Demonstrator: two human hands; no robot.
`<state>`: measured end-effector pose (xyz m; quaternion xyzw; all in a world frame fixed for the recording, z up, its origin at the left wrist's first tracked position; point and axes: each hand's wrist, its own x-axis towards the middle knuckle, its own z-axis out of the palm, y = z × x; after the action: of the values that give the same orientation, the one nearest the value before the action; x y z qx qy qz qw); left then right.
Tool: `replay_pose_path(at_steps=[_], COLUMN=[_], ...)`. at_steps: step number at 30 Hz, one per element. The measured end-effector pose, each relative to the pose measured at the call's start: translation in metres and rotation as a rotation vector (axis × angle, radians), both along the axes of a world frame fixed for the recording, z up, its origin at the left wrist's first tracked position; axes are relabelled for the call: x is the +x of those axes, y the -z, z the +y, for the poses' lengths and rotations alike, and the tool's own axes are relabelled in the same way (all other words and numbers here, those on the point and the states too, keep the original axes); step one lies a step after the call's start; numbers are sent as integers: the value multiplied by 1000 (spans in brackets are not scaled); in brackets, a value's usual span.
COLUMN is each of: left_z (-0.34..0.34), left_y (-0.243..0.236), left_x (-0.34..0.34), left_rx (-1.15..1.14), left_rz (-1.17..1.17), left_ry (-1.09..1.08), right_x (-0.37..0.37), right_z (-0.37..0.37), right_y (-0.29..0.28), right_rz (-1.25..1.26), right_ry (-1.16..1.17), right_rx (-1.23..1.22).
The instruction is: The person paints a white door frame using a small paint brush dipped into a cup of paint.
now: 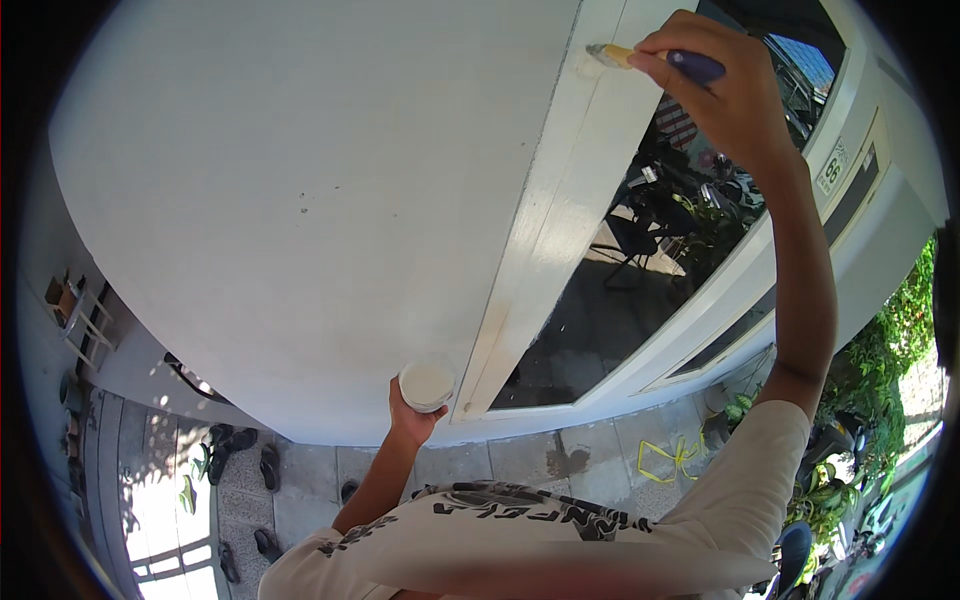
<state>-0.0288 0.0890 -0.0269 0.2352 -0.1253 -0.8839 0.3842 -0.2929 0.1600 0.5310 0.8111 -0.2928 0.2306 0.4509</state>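
Paintbrush sits high in the frame, pinched between the fingers of the right hand, whose arm stretches up almost straight from the shoulder. The brush's long axis runs roughly level: the blue handle points right, and the pale bristles point left and touch the white door frame near its top. The left hand is raised only to chest height, elbow bent, with its fingers wrapped under a small round cup of pale paint, held upright just beside the foot of the frame. The frame is a narrow slanting strip; to its left spreads a broad white wall, to its right a dark glass pane with reflections. Below lies the tiled floor, where sandals are scattered at the left and a yellow cord lies at the right.
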Motion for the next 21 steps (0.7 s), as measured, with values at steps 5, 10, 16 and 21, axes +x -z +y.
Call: replay_pose_path(at_steps=[5, 10, 16, 21], left_z=[7, 4, 9, 9], left_y=[-14, -5, -10, -13], left_x=[-3, -1, 2, 0], left_rx=[37, 50, 27, 74], left_rz=[-62, -66, -58, -118], left_ry=[-49, -47, -27, -51], right_x=[11, 15, 13, 1], right_z=[6, -3, 4, -2], right_y=[-28, 59, 169, 98], right_rz=[-95, 44, 34, -84], right_ry=[1, -9, 44, -77], right_rx=[-172, 11, 452, 136])
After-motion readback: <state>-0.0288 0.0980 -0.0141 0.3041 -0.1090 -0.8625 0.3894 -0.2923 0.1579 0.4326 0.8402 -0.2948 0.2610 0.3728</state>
